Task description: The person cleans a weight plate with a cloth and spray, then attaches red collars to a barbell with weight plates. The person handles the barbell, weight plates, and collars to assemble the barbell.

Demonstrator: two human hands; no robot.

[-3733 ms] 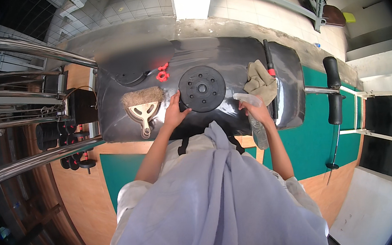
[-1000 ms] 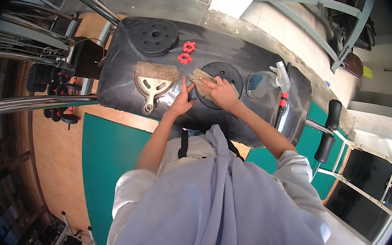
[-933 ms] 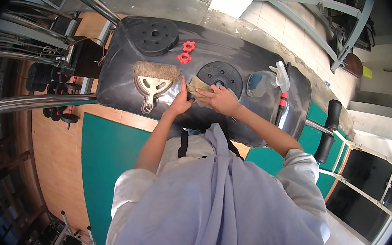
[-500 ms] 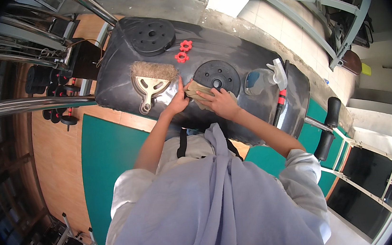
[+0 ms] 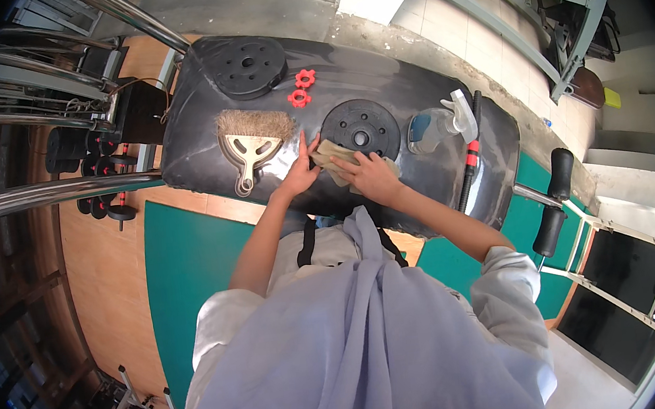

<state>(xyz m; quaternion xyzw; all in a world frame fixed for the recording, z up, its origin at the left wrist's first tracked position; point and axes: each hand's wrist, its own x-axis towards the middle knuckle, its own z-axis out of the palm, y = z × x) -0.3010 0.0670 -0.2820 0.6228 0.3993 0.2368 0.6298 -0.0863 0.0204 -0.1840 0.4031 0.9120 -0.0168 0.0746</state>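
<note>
Head view: the black plate [image 5: 366, 119] lies just beyond both hands [image 5: 377, 180].

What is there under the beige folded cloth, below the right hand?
The beige folded cloth overlaps the near edge of a round black weight plate, whose hub and farther holes show. The right hand lies over the cloth. The plate's covered part cannot be seen.

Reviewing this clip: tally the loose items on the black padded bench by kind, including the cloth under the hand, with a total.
Black weight plates: 2
Red star-shaped nuts: 2
Brush: 1
Cloth: 1
Spray bottle: 1
Black bar with red band: 1
Total: 8
</note>
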